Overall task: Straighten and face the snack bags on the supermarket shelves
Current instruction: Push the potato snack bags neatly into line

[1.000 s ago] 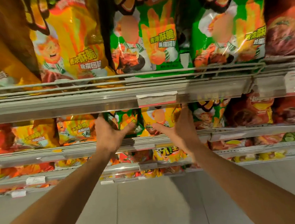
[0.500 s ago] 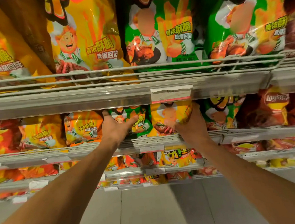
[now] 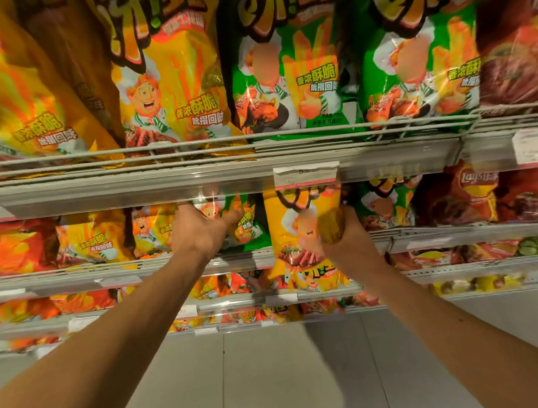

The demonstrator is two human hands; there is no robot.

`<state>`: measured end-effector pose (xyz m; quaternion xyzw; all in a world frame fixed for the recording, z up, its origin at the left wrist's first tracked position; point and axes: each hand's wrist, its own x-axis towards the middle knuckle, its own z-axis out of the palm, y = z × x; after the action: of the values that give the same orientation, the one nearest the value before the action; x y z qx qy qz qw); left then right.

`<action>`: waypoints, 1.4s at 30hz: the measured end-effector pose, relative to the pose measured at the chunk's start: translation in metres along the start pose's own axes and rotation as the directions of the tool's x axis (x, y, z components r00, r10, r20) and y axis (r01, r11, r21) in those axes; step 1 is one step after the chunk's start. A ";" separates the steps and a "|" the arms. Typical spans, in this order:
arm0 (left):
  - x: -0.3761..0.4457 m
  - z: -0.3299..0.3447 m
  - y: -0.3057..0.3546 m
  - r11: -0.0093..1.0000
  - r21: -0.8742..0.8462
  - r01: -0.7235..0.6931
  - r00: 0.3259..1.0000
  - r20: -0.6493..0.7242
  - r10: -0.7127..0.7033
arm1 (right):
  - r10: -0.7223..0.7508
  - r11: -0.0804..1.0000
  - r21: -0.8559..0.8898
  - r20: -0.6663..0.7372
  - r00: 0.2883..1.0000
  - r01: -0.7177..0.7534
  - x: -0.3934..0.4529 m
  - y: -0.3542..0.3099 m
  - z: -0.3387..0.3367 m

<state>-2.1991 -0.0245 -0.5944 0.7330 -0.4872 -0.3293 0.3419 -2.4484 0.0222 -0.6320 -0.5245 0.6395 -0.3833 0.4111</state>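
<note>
The right hand (image 3: 349, 241) gripped a yellow bag (image 3: 298, 230) on the second shelf (image 3: 441, 238), its fingers curled round the bag's right edge and the thumb pressed on the front near the bottom. The bag stood roughly upright, its lower end hanging past the shelf lip and its top hidden behind the price rail (image 3: 195, 184) of the shelf above. The left hand (image 3: 199, 233) reached into the same shelf just left of it, fingers spread and relaxed against a green bag (image 3: 250, 224); whether the fingertips actually held that bag was hard to tell, since they were lost behind the rail. Further left on that shelf sat more yellow bags (image 3: 93, 241) and orange ones (image 3: 7, 250), and to the right another green bag (image 3: 386, 204), then red bags (image 3: 473, 197). On the top shelf (image 3: 67, 187) large bags stood facing out behind a wire guard: a yellow one (image 3: 171, 82), two green ones (image 3: 286, 73), a red one at the far right (image 3: 523, 55). A white price tag (image 3: 305, 175) sat on the rail directly above the held bag. Lower shelves carried smaller bags, blurred, above a pale tiled floor (image 3: 275, 380).
</note>
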 end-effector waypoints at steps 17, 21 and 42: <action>-0.028 0.098 0.033 0.944 -0.326 -0.041 0.999 0.016 0.049 | 0.018 0.999 0.043 -0.296 0.955 -0.006 -0.084 0.066 -0.097; -0.031 0.107 0.029 0.926 -0.334 -0.175 0.984 -0.037 0.173 | 0.029 0.998 0.060 -0.300 0.954 -0.012 -0.086 0.078 -0.112; -0.041 0.157 0.033 0.965 -0.199 -0.174 0.963 0.170 0.209 | 0.065 0.996 0.071 -0.204 0.977 -0.051 -0.106 0.080 -0.106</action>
<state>-2.3557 -0.0242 -0.6479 0.6133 -0.5542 -0.4060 0.3897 -2.5637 0.1456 -0.6532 -0.4494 0.6809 -0.4440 0.3705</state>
